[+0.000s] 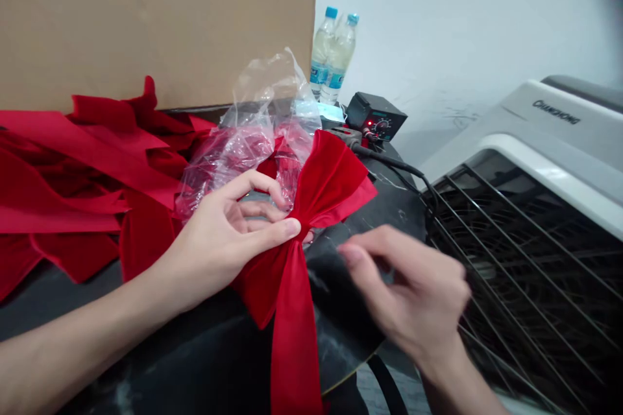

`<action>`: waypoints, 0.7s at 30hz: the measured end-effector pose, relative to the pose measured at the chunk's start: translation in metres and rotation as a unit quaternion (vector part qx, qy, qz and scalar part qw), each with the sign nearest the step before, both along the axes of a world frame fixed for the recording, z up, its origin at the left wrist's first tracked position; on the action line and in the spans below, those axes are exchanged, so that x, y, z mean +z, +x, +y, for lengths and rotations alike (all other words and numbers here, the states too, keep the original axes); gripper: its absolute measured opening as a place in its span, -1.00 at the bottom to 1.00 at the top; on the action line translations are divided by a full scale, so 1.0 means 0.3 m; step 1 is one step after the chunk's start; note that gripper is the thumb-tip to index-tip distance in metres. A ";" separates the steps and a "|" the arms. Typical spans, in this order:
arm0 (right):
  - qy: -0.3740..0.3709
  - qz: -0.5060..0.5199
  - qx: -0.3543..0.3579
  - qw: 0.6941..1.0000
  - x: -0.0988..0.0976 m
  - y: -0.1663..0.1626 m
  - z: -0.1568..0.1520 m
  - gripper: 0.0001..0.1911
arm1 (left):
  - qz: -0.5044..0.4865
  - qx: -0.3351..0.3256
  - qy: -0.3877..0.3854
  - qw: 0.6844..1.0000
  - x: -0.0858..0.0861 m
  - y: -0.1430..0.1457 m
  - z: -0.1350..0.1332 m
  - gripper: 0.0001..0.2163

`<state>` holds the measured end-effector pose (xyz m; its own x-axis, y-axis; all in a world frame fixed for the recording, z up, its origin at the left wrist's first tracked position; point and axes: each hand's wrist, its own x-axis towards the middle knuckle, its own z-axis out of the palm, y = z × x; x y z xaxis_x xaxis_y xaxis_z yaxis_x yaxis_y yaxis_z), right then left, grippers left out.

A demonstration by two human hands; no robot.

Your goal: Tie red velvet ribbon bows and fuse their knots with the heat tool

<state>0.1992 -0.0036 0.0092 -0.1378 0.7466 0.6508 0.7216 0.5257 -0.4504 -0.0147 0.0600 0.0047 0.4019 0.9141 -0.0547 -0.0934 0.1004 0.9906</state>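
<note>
Head view, left grip: nearly shut, fingertips pinching the gathered middle of a red velvet bow.
Head view, right grip: partly open, holding nothing, near the bow; blur makes its exact spread uncertain.
Bow: between both grips, loops up, tail hanging over a black tabletop.
Behind: a clear plastic bag, two water bottles, a cardboard box.
Left: cut red ribbon pieces.
Right: a black control unit, a white grilled appliance.
</note>
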 end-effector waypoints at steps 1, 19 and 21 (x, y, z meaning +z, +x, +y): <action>-0.070 0.044 -0.010 0.996 -0.010 -0.029 -0.014 -0.93 | 0.008 -0.001 0.020 1.000 -0.002 -0.001 -0.002 -0.72; -0.322 0.510 -0.034 0.797 -0.098 -0.181 -0.040 -0.69 | 0.098 -0.076 0.126 0.984 0.029 0.005 -0.047 -0.95; -0.326 0.518 -0.033 0.790 -0.099 -0.178 -0.035 -0.68 | 0.093 -0.099 0.123 0.983 0.026 0.000 -0.040 -0.97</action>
<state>0.1456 -0.0139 -0.0205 0.2708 0.9529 -0.1363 -0.1949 -0.0844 -0.9772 -0.0147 0.0479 0.0126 0.5771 0.8137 0.0691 0.0892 -0.1469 0.9851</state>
